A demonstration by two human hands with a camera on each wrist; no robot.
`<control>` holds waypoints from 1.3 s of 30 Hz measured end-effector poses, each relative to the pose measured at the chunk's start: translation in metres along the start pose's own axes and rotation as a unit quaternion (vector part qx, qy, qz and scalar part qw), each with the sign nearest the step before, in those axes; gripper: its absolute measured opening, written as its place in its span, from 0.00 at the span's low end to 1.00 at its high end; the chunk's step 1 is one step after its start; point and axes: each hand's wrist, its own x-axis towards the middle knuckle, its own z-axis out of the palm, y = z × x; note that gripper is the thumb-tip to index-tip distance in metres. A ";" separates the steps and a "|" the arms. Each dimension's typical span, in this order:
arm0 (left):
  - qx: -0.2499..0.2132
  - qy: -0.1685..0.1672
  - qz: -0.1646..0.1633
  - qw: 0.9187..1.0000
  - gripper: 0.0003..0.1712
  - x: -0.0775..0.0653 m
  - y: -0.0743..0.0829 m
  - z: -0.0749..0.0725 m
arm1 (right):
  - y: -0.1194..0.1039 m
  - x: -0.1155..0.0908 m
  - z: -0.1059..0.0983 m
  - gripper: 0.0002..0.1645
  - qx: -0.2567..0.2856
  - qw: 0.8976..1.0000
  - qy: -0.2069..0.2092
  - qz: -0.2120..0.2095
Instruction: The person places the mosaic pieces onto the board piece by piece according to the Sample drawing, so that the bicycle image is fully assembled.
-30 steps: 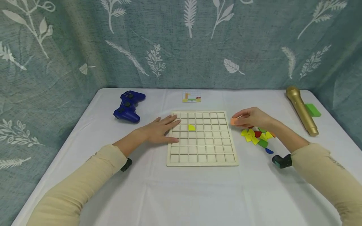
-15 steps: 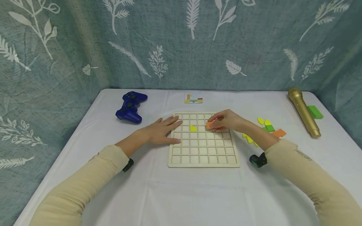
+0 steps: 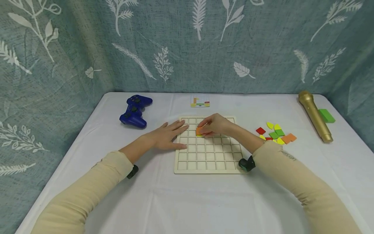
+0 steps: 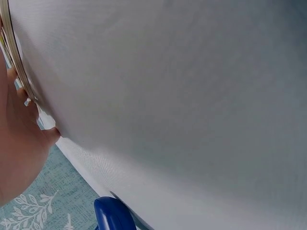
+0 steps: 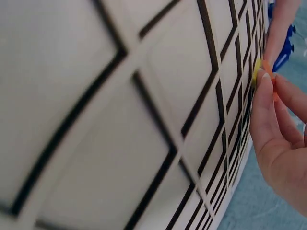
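A pale wooden grid board (image 3: 210,171) lies on the white-covered table. My left hand (image 3: 164,136) rests flat on its left edge, fingers spread. My right hand (image 3: 217,125) pinches an orange tile (image 3: 198,131) between thumb and fingers over the upper left part of the grid. In the right wrist view, a yellow quarter-round piece (image 5: 257,72) lies on the board right beside the pinched orange tile. The head view has this yellow piece mostly covered by the tile and fingers. The left wrist view catches the edge of my left hand (image 4: 24,139) at the board's side.
Several loose coloured tiles (image 3: 279,132) lie right of the board. Behind it is a small pattern card (image 3: 200,101). A blue game controller (image 3: 132,113) sits at the back left. A gold microphone (image 3: 315,117) and a green block (image 3: 326,116) lie at the right.
My right hand has carried the orange tile left from beside the loose pile, across the board to the yellow piece. My left hand has stayed on the board's edge.
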 end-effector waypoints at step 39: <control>0.010 0.003 -0.007 1.000 0.52 0.002 0.000 0.001 | -0.007 0.004 0.007 0.19 -0.016 0.999 -0.017 -0.024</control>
